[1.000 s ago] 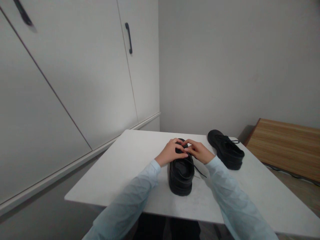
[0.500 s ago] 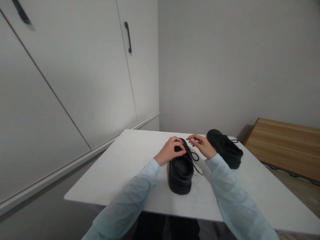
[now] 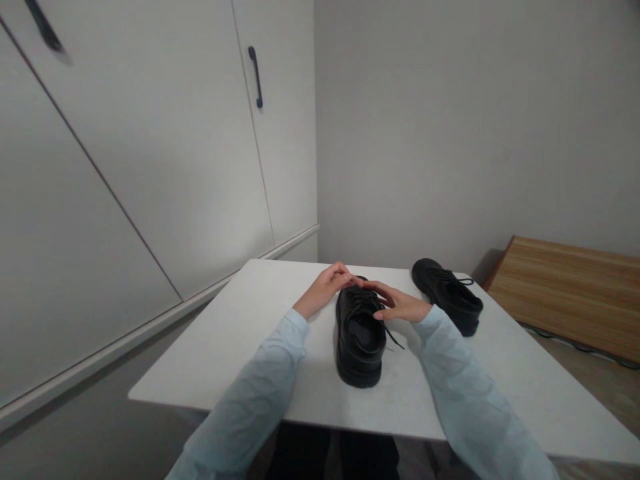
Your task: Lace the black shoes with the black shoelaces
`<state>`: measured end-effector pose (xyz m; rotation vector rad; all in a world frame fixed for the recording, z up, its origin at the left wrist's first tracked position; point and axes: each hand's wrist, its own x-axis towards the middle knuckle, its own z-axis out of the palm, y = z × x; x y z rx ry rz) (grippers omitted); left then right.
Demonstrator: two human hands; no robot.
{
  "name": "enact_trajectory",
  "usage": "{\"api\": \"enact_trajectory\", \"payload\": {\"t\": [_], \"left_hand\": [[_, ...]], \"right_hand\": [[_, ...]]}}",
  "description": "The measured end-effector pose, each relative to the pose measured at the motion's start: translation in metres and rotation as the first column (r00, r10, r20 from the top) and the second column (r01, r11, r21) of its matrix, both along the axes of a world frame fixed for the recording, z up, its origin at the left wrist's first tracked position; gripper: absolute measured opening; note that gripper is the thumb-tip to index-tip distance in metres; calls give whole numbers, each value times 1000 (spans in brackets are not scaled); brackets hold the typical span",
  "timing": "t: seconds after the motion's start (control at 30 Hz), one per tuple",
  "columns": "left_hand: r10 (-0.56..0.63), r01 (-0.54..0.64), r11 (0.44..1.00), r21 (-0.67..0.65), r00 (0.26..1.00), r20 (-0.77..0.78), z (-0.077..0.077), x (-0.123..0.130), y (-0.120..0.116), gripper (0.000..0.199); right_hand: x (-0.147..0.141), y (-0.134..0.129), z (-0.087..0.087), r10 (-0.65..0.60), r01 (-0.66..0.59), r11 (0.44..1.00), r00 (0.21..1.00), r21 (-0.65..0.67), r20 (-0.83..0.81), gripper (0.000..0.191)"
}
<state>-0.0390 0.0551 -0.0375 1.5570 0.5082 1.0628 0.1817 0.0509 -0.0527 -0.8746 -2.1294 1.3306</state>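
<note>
A black lace-up shoe (image 3: 360, 363) stands on the white table with its heel toward me. Over the left side of its toe, my left hand (image 3: 333, 279) pinches a black shoelace between thumb and fingers. My right hand (image 3: 395, 301) reaches in from the right across the laces, its thumb apart from its fingers near the shoe's tongue; its fingertips come close to those of my left hand. A loose lace end (image 3: 395, 339) hangs down the shoe's right side. Part of the toe and lacing is hidden behind the hands.
The second black shoe (image 3: 453, 300) stands at the table's back right. Beyond the right edge of the table (image 3: 225, 347) is a wooden panel (image 3: 570, 287). White cabinet doors (image 3: 200, 167) line the left, and a grey wall rises behind.
My left hand has moved slightly up and left, drawing a lace toward the toe. My right hand has moved left and slightly down, over the shoe. The lace loop is no longer visible.
</note>
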Motion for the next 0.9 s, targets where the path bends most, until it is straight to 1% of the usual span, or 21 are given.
{"api": "enact_trajectory", "payload": {"t": [0.07, 0.13, 0.23, 0.37, 0.43, 0.53, 0.73, 0.8, 0.9], "left_hand": [[-59, 70, 992, -107, 994, 97, 0, 0, -2, 27], [-109, 136, 974, -179, 982, 156, 1, 0, -4, 29], [-152, 203, 952, -228, 963, 223, 3, -3, -5, 29], [-171, 237, 940, -246, 950, 262, 7, -10, -4, 26], [-203, 264, 931, -252, 949, 242, 8, -14, -2, 26], [-300, 342, 901, -266, 936, 186, 7, -17, -2, 24], [-513, 501, 796, -340, 856, 60, 6, -23, -5, 26], [-557, 527, 770, -360, 830, 23, 5, -24, -5, 27], [-578, 527, 760, -381, 816, -24, 3, -23, -4, 29]], "right_hand": [[0, 0, 1, 4, -4, 1000, 1000, -7, 3, 78], [0, 0, 1, 7, -7, 1000, 1000, -14, 5, 78], [0, 1, -2, 8, -8, 1000, 1000, -16, -4, 78], [2, 3, -5, 11, -11, 1000, 999, -5, -32, 77], [2, 3, -5, 19, -20, 1000, 999, -15, -39, 76], [2, 3, -5, 24, -26, 999, 999, -36, -44, 77], [2, 2, -4, 11, -12, 998, 1000, -63, -20, 79], [3, 2, -4, 11, -12, 998, 1000, -58, -11, 79], [6, 3, -5, 17, -18, 999, 1000, -50, -17, 79]]}}
